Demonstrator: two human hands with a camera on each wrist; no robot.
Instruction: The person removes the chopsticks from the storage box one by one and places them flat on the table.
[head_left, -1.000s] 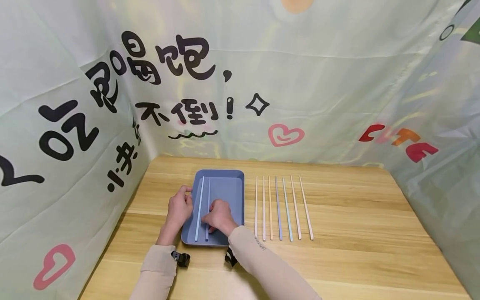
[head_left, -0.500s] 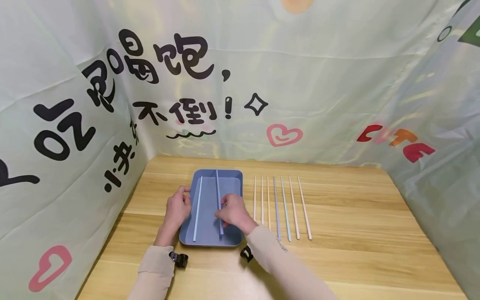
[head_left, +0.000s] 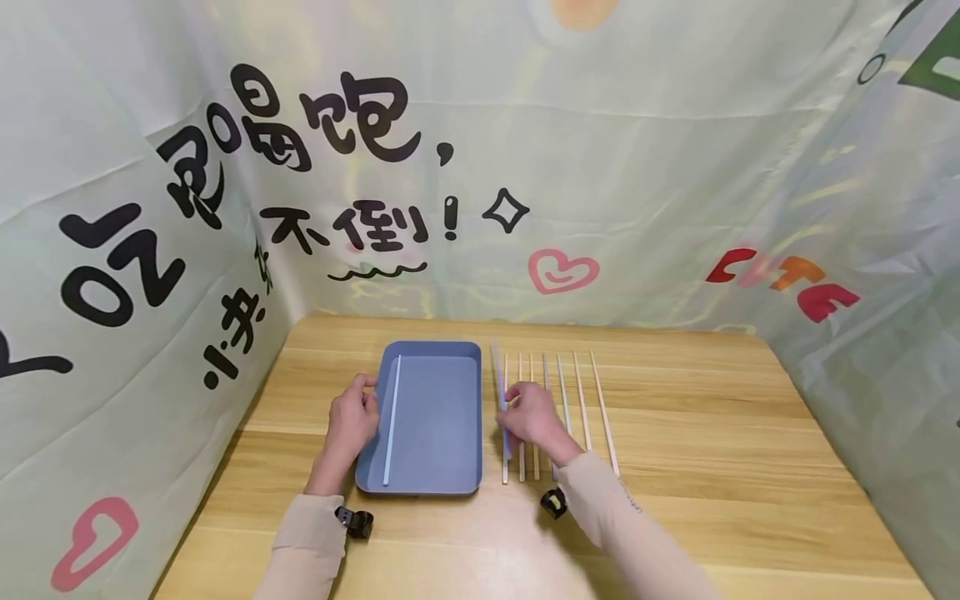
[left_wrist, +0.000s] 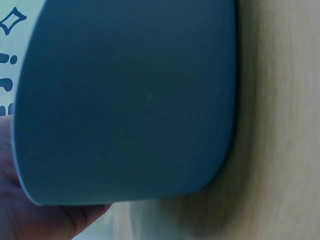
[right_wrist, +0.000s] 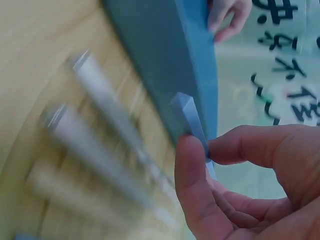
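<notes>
My right hand (head_left: 534,412) pinches a violet-blue chopstick (head_left: 498,375) between thumb and fingers, just right of the tray. In the right wrist view the held chopstick's squared end (right_wrist: 186,106) sticks out past the fingertips. A blue rectangular tray (head_left: 435,442) lies on the left part of the table. One light blue chopstick (head_left: 392,421) lies lengthwise along its left side. My left hand (head_left: 352,419) holds the tray's left rim with bent fingers; in the left wrist view the tray wall (left_wrist: 135,100) hides most of that hand.
Several pastel chopsticks, among them a pink one (head_left: 603,400) at the right end, lie in a row right of the tray, partly under my right hand and forearm. The wooden table (head_left: 712,433) is enclosed by printed cloth walls (head_left: 645,167).
My right hand has lifted the violet-blue chopstick out of the tray and carried it right, over the left end of the chopstick row. The left hand has stayed at the tray's left rim.
</notes>
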